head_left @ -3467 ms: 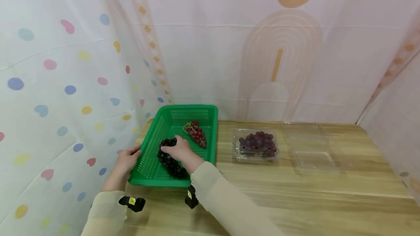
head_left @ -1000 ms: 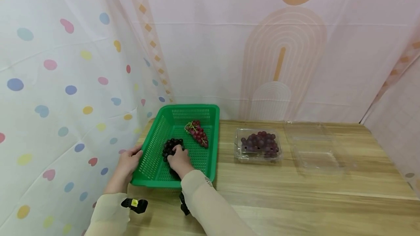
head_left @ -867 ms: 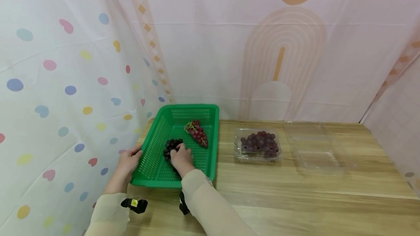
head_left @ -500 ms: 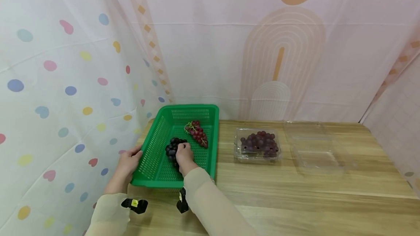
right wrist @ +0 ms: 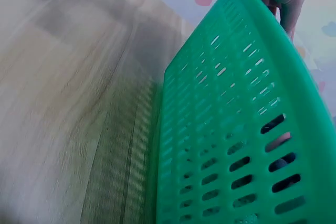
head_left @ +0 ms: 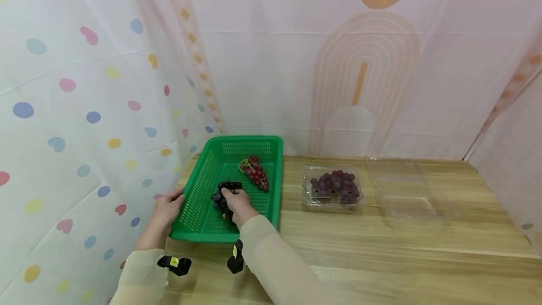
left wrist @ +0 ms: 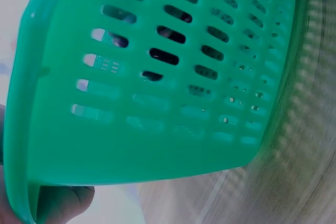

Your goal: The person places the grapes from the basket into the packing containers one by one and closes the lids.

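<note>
A green slotted plastic basket (head_left: pixel 203 237) stands at the left of the table, and my left hand (head_left: pixel 166 212) grips its left rim. In the left wrist view the basket's side wall (left wrist: pixel 131 156) fills most of the frame, with fingers (left wrist: pixel 65 203) at the rim. Inside the basket, my right hand (head_left: pixel 239 206) holds a bunch of dark, nearly black grapes (head_left: pixel 218 199), its thumb over the top and the other fingers mostly hidden. Behind it, a smaller bunch of red grapes (head_left: pixel 255 175) with green stems lies on the basket floor.
Right of the basket stands a clear plastic clamshell box (head_left: pixel 311 201) with reddish-purple grapes (head_left: pixel 334 182) inside. Farther right, another clear clamshell (head_left: pixel 408 206) lies with its lid up. Curtains (head_left: pixel 271 69) hang behind and to the left of the wooden table (head_left: pixel 381 258).
My right hand has shifted around on the dark bunch, from its far end toward its right side, its thumb now across the grapes. The bunch looks more gathered. My left hand stays at the rim.
</note>
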Demonstrator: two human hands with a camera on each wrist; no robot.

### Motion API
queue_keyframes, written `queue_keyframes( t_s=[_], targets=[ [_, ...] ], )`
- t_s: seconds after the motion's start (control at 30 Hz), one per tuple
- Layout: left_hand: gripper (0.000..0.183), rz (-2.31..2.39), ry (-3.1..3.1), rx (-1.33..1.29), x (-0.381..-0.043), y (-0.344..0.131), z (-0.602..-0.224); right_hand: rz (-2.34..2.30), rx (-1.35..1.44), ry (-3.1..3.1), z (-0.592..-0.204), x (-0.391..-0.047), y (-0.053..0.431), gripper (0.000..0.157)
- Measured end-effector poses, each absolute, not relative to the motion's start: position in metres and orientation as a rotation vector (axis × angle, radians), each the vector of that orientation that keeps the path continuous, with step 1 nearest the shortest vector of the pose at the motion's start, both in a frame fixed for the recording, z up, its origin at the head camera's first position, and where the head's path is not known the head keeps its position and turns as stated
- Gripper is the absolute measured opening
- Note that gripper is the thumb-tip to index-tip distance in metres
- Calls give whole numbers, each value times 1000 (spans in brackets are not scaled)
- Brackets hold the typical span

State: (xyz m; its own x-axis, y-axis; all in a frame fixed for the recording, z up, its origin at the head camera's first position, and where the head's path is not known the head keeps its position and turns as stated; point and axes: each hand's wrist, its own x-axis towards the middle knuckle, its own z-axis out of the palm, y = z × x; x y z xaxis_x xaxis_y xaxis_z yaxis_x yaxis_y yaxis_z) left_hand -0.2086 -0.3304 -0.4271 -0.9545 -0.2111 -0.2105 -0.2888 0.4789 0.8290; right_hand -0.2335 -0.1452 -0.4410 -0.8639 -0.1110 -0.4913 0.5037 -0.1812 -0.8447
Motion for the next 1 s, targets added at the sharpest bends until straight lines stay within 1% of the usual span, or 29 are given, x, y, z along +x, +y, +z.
queue_keyframes(
  t_s=[0.1,0.33,0.5,0.73,1.0],
  targets=[
    [49,1493,2638,-445,-210,-330,-427,-2069,430,1689,-438,-233,-144,53],
    [49,1468,2647,-454,-210,-332,-428,-2036,398,1746,-427,-233,-145,34],
    [50,1471,2639,-453,-211,-333,-427,-2084,376,1721,-416,-230,-145,28],
    [51,1487,2615,-458,-211,-333,-427,-2051,306,1826,-408,-229,-143,28],
    [50,1480,2620,-453,-211,-332,-427,-1973,123,1977,-395,-228,-127,30]
  ],
)
